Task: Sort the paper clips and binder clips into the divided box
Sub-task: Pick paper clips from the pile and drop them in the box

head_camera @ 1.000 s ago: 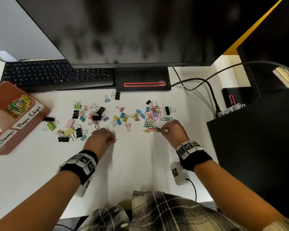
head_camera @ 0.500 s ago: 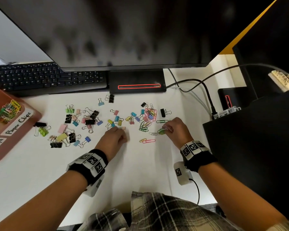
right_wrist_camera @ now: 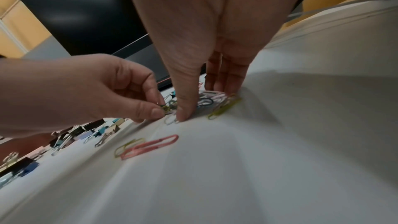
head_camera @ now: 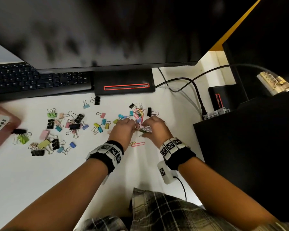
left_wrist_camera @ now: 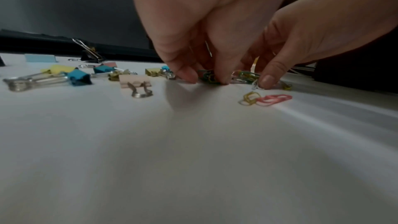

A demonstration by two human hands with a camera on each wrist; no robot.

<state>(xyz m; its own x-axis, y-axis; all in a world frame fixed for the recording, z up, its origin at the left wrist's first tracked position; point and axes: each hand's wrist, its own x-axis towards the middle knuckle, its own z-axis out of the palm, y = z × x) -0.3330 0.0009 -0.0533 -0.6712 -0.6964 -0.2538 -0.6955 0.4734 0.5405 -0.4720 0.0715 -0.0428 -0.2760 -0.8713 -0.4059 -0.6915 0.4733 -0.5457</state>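
Coloured paper clips (head_camera: 139, 114) lie in a pile on the white desk, and both hands meet at its near edge. My left hand (head_camera: 132, 127) pinches a small yellow-green paper clip (right_wrist_camera: 165, 108) between thumb and forefinger. My right hand (head_camera: 146, 129) has its thumb and fingers down around a bunch of paper clips (right_wrist_camera: 212, 99) on the desk. A pink paper clip (head_camera: 138, 144) and a yellow one (head_camera: 132, 143) lie loose just in front of the hands. Several binder clips (head_camera: 74, 126) are scattered to the left. The reddish divided box (head_camera: 6, 129) shows only at the left edge.
A monitor base (head_camera: 123, 82) and a black keyboard (head_camera: 32, 80) stand behind the clips. Cables (head_camera: 196, 90) run at the back right. A black box (head_camera: 240, 147) bounds the desk on the right. A black binder clip (head_camera: 149, 111) lies beyond the right hand.
My left hand moved right to the paper clip pile and now meets the right hand. The right hand went slightly back toward the pile. The head view has turned right, so the box sits at the edge.
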